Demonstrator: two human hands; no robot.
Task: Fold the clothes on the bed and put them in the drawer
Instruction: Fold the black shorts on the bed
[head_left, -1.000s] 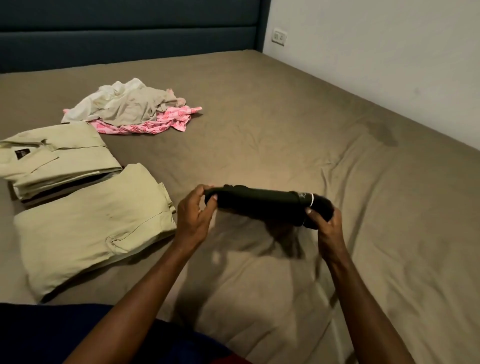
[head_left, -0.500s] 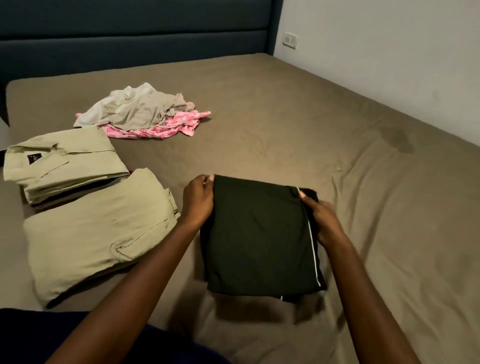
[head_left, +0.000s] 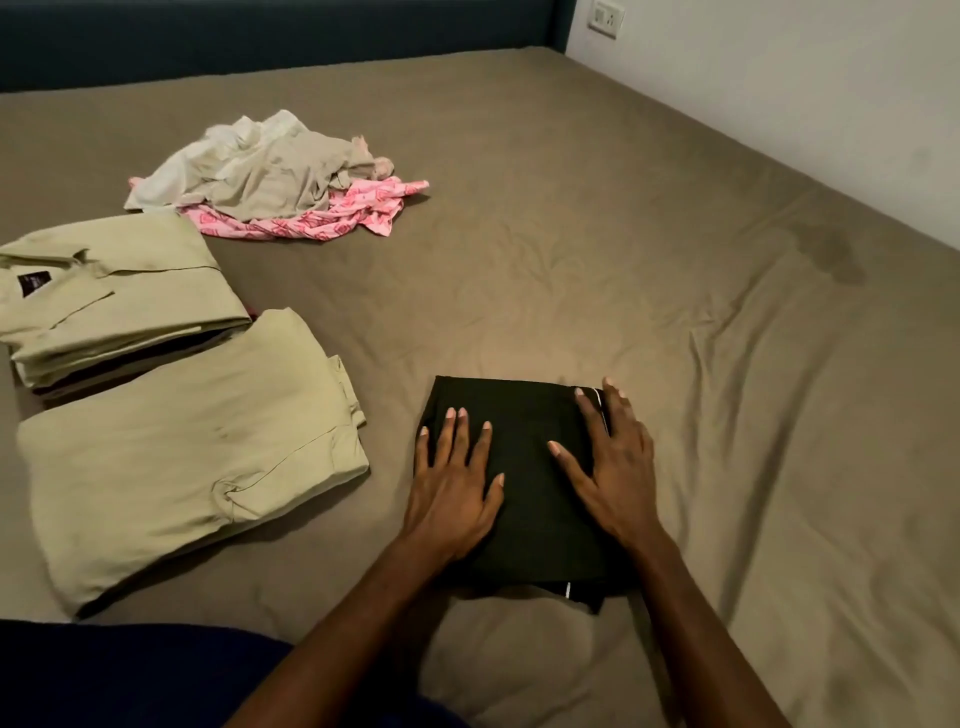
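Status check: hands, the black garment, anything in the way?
Left hand and right hand open, flat on black garment. Garment folded on bed. Unfolded pile remains. Nothing in the way.

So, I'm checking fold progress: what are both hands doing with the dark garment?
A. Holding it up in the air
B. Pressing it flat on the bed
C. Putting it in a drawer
B: the left hand and right hand lie open-palmed on the folded dark garment, flat on the bed.

Two hands (head_left: 452, 499) (head_left: 613, 478); three folded garments (head_left: 524, 483) (head_left: 192, 447) (head_left: 114, 296); one unfolded clothes heap (head_left: 275, 176); one wall socket (head_left: 605, 18).
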